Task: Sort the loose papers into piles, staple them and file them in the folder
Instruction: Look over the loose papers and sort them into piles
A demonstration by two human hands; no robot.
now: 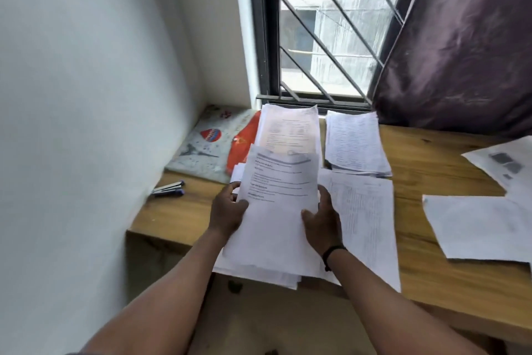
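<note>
A: Both hands, left [229, 209] and right [322, 215], grip the sheaf of papers [276, 210] by its side edges, just before the window-side pile [289, 131].

B: The sheaf overhangs the desk [449, 277] edge; a loosened grip could spill sheets. The stapler [168, 188] lies left of it.

- Papers [276, 210]: white, with lines of black print.
- Table [449, 277]: honey-brown wood grain.
- Folder [241, 150]: orange.
- Pouch [201, 147]: pale grey, speckled, with a red-and-blue emblem.
- Stapler [168, 188]: blue and black.
- Curtain [460, 52]: dark purple.
- Wristband [331, 254]: black.
</note>
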